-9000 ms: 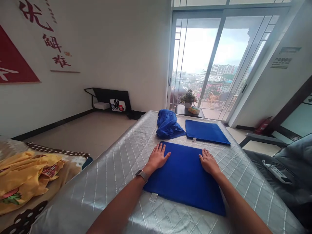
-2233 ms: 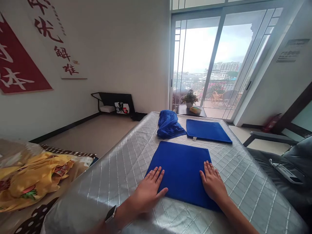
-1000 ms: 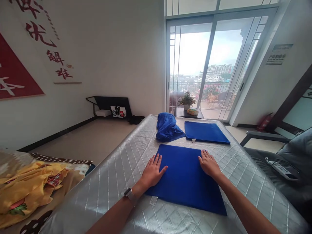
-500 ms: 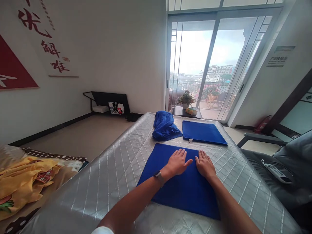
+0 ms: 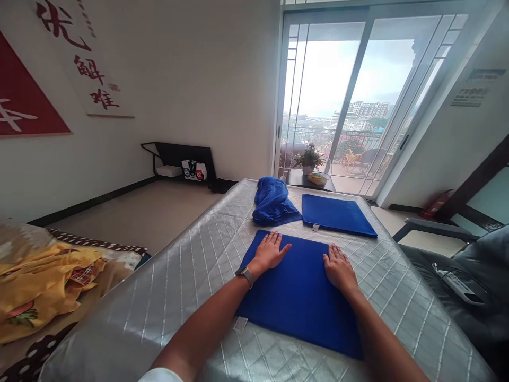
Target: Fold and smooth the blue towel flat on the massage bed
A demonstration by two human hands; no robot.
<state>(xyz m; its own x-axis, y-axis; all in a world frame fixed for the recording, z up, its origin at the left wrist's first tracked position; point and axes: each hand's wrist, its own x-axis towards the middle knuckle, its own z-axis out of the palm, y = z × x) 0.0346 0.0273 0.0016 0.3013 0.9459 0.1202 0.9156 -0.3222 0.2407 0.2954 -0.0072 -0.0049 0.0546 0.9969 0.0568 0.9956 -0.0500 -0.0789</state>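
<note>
A folded blue towel [image 5: 302,297] lies flat on the silver quilted table [image 5: 191,286] in front of me. My left hand [image 5: 269,252] rests palm down on the towel's far left part, fingers spread. My right hand [image 5: 339,268] lies flat on its far right part, fingers stretched out. Both hands are open and hold nothing. A watch sits on my left wrist. Farther back, a second folded blue towel [image 5: 336,214] lies flat, and a crumpled blue towel [image 5: 273,201] is heaped to its left.
A yellow patterned cloth [image 5: 40,286] lies on a surface at the left. A dark grey chair [image 5: 469,276] with a remote stands at the right. Beyond the table are a small side table with a potted plant [image 5: 308,159] and glass balcony doors.
Half a second ago both hands lay close together near the towel's middle. My left hand has slid out to the left, and my right hand has shifted slightly right.
</note>
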